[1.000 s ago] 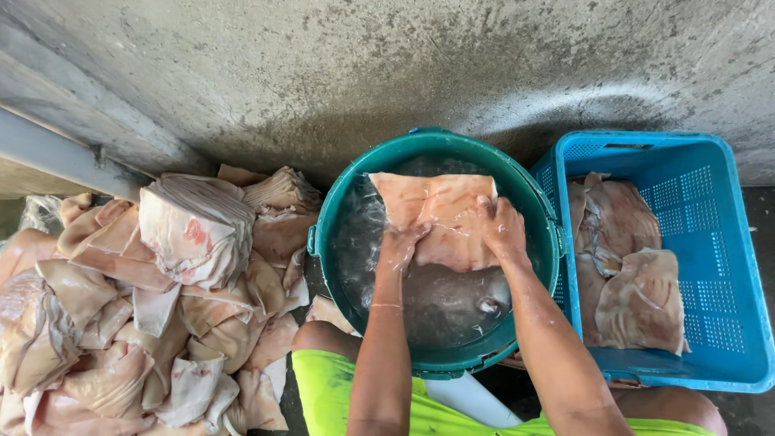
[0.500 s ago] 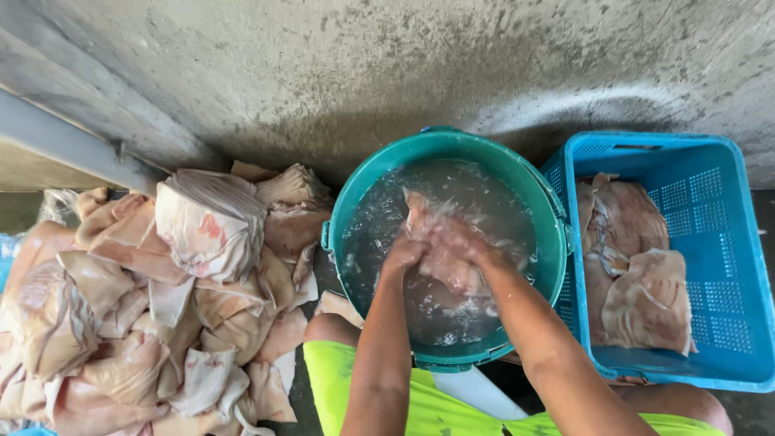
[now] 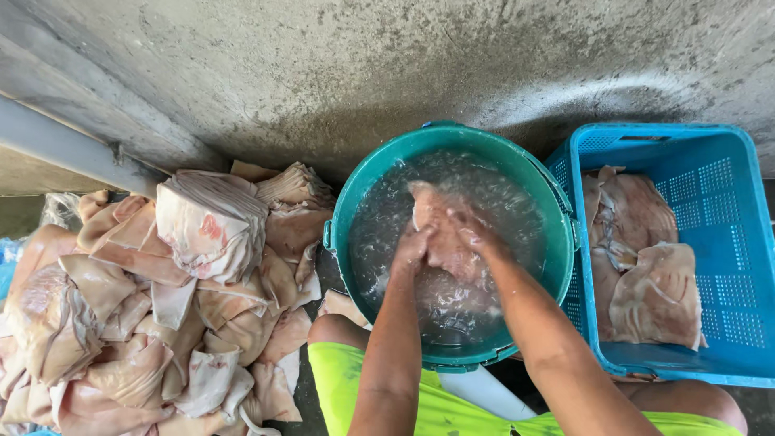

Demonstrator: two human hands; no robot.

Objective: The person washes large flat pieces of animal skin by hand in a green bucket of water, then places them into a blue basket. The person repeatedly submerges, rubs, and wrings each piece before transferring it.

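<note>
I see my left hand (image 3: 413, 244) and right hand (image 3: 476, 234) both pinching a pale slab of meat (image 3: 440, 230) down in the water of the green bucket (image 3: 355, 202) (for rinsing, I'd judge), between the left heap (image 3: 161, 291) and blue crate (image 3: 726, 242).

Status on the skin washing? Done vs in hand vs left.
Done: a few washed-looking pieces lie in the blue crate. In hand: left hand and right hand grip one pale piece in the water of the green bucket. Left: the large pile on the floor beside the bucket, much bigger than the crate's lot. Early stage, by my estimate.
</note>
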